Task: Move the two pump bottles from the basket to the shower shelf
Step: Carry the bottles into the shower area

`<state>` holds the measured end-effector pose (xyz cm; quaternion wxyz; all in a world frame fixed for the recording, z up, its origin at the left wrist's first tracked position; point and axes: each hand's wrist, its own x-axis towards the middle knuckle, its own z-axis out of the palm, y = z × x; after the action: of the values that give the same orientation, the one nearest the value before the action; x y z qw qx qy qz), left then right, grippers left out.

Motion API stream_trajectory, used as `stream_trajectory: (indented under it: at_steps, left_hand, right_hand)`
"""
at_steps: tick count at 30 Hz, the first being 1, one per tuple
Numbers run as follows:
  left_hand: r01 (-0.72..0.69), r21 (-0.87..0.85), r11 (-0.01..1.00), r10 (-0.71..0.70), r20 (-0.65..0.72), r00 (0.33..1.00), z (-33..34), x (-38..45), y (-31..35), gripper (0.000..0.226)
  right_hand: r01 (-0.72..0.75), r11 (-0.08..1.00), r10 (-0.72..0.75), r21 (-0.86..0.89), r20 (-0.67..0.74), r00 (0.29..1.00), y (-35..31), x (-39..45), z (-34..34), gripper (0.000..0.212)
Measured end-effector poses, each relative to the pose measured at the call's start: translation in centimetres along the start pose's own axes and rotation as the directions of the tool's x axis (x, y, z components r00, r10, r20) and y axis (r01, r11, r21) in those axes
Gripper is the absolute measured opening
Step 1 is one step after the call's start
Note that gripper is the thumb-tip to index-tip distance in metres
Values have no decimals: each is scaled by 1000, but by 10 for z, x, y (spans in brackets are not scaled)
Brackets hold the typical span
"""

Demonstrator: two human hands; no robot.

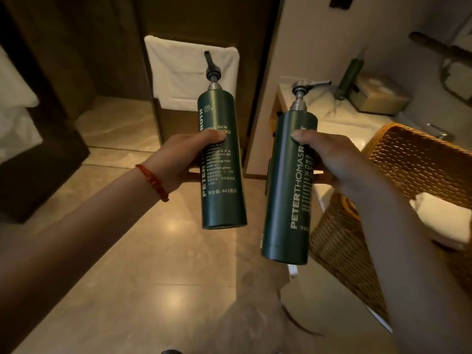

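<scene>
Two tall dark green pump bottles with pale lettering and metal pumps are held up in front of me, above the floor. My left hand (182,159) grips the shampoo bottle (222,198) around its middle; its pump points away from me. My right hand (329,159) grips the body cleanser bottle (286,221) at mid-height; its pump spout points right. Both bottles stand nearly upright and apart from each other. The woven wicker basket (413,162) is at the right, behind my right forearm, with something white inside. No shower shelf is visible.
A white counter (339,118) at the right carries a third green pump bottle (348,77) and a tissue box (378,95). A white towel (189,72) hangs on a dark partition straight ahead. Glossy beige tile floor (143,264) lies below. Dark furniture stands at the left.
</scene>
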<state>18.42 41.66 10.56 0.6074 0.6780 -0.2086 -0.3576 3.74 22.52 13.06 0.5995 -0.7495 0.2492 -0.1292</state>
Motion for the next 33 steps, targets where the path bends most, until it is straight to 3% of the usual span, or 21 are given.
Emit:
stream_trajectory:
  at_steps: [6,10,16,22,26,33]
  left_hand:
    - [40,39,998,-29,-245,969,-99,-52,-37,61]
    - [71,11,997,-61,-381,923,-150,-82,-65,50]
    - [108,-95,990,-142,-517,844,-204,-96,-100,50]
    - [118,-109,987,-160,-602,782,-255,-55,-112,48]
    - [123,-142,982,-186,-664,724,-294,-5,-114,28]
    - [85,-297,951,-280,-713,643,-361,82,-105,49]
  right_hand:
    - [-3,1000,-2,26,201,980,2,25,112,64]
    - [-15,999,2,37,322,947,1,45,174,34]
    - [-44,998,22,34,487,873,5,85,251,35]
    - [-68,995,17,67,575,818,10,155,314,23]
    - [-78,994,21,71,594,804,6,219,350,23]
    - [-68,997,30,37,626,779,-13,332,408,16]
